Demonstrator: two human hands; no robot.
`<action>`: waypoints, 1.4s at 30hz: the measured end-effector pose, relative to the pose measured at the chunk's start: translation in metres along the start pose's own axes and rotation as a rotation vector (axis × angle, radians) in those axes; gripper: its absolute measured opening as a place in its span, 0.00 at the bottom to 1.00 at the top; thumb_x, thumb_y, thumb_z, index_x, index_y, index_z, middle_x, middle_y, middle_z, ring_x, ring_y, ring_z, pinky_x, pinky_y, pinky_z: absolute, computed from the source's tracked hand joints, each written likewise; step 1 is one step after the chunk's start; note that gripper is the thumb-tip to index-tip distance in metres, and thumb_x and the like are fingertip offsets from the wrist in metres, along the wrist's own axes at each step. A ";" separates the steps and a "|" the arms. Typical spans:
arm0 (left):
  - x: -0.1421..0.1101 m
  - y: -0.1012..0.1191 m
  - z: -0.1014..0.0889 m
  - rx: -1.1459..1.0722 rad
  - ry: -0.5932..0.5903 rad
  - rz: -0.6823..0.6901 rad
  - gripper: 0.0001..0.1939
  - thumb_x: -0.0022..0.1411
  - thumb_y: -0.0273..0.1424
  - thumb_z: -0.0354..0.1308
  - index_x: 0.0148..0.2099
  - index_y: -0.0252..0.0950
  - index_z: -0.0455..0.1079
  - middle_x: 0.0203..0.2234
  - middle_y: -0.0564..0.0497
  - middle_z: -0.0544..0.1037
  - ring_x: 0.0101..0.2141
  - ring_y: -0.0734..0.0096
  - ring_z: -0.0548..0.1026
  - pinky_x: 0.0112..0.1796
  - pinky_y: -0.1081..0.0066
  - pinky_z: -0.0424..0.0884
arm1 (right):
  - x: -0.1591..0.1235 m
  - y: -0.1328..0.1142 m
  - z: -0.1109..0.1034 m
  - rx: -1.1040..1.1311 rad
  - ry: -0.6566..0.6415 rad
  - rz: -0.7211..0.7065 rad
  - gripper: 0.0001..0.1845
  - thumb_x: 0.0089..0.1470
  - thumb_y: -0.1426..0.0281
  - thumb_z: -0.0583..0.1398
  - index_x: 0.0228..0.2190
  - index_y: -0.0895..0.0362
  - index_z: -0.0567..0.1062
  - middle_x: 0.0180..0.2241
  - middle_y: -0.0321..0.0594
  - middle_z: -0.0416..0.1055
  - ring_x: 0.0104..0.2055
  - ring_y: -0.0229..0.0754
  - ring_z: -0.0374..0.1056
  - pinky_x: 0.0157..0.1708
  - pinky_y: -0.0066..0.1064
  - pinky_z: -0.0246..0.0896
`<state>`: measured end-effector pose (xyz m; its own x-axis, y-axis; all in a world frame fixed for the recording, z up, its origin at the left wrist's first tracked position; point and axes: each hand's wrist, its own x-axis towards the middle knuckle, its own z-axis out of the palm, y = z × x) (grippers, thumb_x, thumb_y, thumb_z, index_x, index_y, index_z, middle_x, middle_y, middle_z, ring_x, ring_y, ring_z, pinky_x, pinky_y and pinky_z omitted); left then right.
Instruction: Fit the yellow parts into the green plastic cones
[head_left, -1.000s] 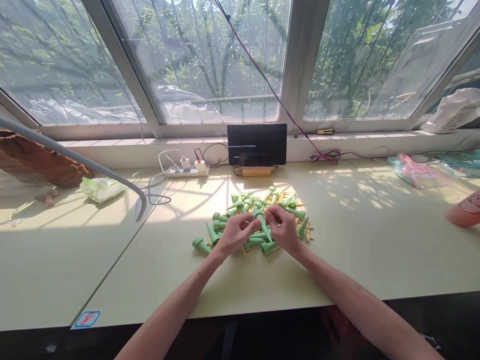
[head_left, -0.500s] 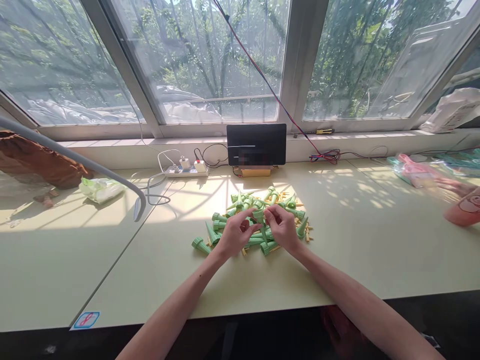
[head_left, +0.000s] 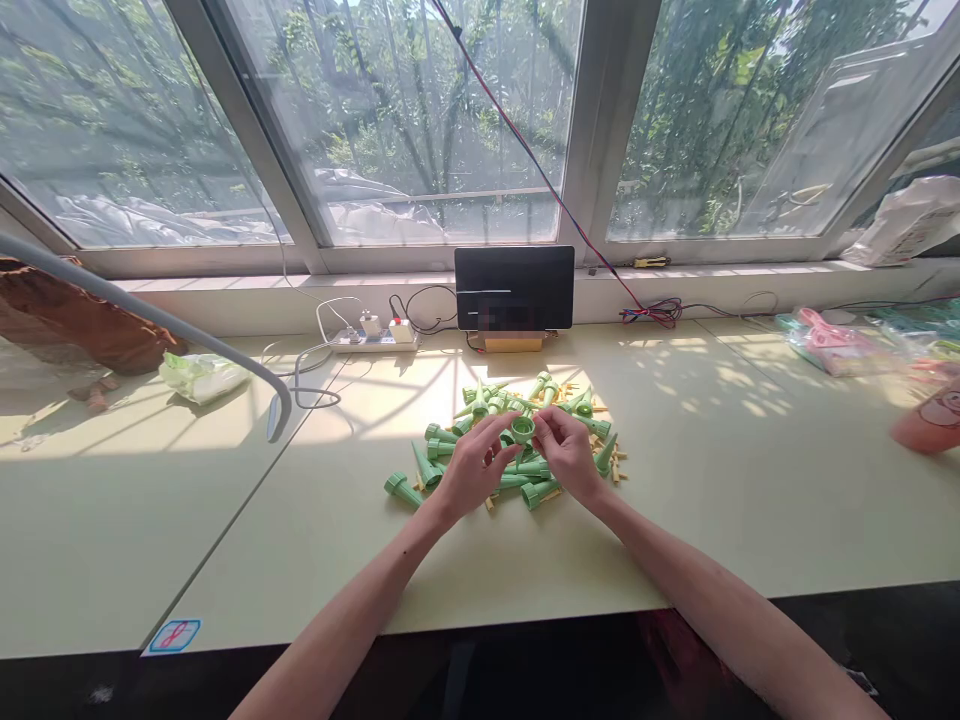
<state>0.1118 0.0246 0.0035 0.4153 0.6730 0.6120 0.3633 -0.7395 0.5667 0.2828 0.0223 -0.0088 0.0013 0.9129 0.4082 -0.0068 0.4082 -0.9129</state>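
Observation:
My left hand (head_left: pixel 480 462) curls its thumb and fingers around the left side of a green plastic watering spike (head_left: pixel 523 431). The spike's round, hollow cap end is tilted towards me, and its pointed end slopes down over the pile. My right hand (head_left: pixel 571 452) is closed in a pinch at the right edge of the same cap; its fingertips hide whether a small part is also between them. Beneath and around both hands lies a heap of similar green spikes (head_left: pixel 541 494), mixed with small yellow valve pieces (head_left: pixel 616 462).
Behind the pile a dark tablet (head_left: pixel 514 288) stands on a small box. A power strip (head_left: pixel 375 345) with plugs, a grey curved lamp arm (head_left: pixel 187 335) and a tissue pack (head_left: pixel 202 378) are to the left. Plastic bags (head_left: pixel 829 345) and another person's hand lie at right.
The spike between my hands has tipped so that its open cap now faces me, where its side showed before. My hands stay almost in place.

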 end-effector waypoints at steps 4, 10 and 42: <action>-0.001 -0.003 -0.002 0.101 -0.013 0.120 0.21 0.69 0.27 0.51 0.62 0.44 0.62 0.43 0.45 0.73 0.28 0.77 0.70 0.28 0.76 0.71 | 0.001 0.001 0.000 0.039 -0.026 0.020 0.16 0.60 0.56 0.58 0.27 0.55 0.69 0.20 0.32 0.61 0.20 0.34 0.57 0.18 0.26 0.52; 0.000 0.003 0.001 0.066 0.022 0.040 0.19 0.68 0.28 0.50 0.59 0.44 0.66 0.47 0.44 0.69 0.24 0.82 0.68 0.26 0.77 0.71 | -0.001 0.001 0.003 -0.033 0.034 0.002 0.17 0.61 0.55 0.56 0.29 0.55 0.69 0.20 0.32 0.62 0.20 0.35 0.59 0.19 0.27 0.55; 0.003 0.011 -0.005 -0.199 -0.143 -0.354 0.17 0.60 0.38 0.61 0.46 0.32 0.68 0.18 0.59 0.61 0.18 0.80 0.58 0.21 0.77 0.63 | 0.000 -0.003 -0.006 -0.297 -0.013 -0.180 0.13 0.62 0.62 0.56 0.28 0.55 0.69 0.20 0.32 0.61 0.20 0.34 0.54 0.21 0.27 0.50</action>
<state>0.1132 0.0190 0.0140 0.4106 0.8658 0.2859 0.3421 -0.4369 0.8319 0.2884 0.0215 -0.0059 -0.0363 0.8271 0.5609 0.2838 0.5467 -0.7878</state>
